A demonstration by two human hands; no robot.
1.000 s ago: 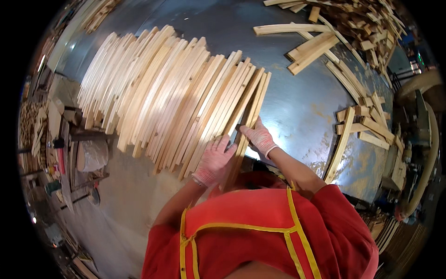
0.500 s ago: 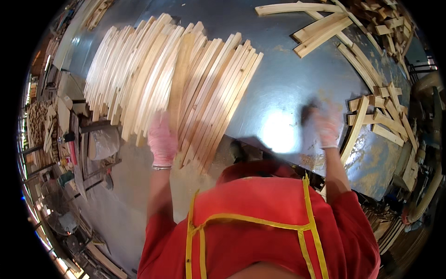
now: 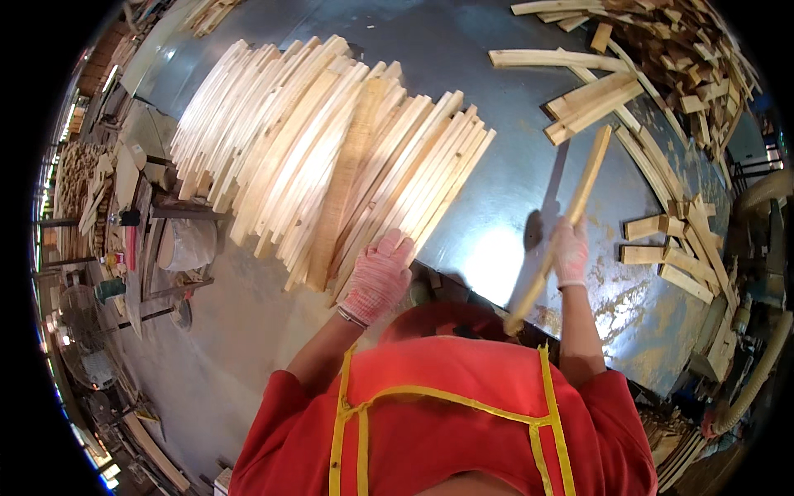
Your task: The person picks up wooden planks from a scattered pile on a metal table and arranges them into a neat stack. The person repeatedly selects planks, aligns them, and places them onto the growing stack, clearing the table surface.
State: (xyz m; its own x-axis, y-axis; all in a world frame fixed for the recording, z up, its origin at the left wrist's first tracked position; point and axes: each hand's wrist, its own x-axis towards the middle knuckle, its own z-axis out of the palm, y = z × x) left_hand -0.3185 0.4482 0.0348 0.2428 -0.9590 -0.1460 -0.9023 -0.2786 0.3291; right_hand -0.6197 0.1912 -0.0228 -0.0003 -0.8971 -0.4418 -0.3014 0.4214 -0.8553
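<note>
Left hand: gloved in pink knit, fingers spread fairly open and laid flat against the near ends of the fanned wooden slats; pressing, not grasping. Wrist bent back a little, bare forearm rising from the red sleeve at lower centre and angled up and slightly right toward the fan.

Right hand: same kind of glove, fingers curled closed around a single long wooden strip. Grip sits below the strip's middle. Strip lifted off the surface and tilted, lower end near the table's front edge beside the body, upper end pointing up and right toward the loose pieces. Dark shadow of the strip on the metal just left of it. Forearm nearly straight up from the lower edge, elbow close to the torso.

Fan of slats lying on the left half of the grey metal table, near ends overhanging its front edge. Scattered short offcuts on the right side, well apart from the fan. Red top with yellow apron straps at bottom.
</note>
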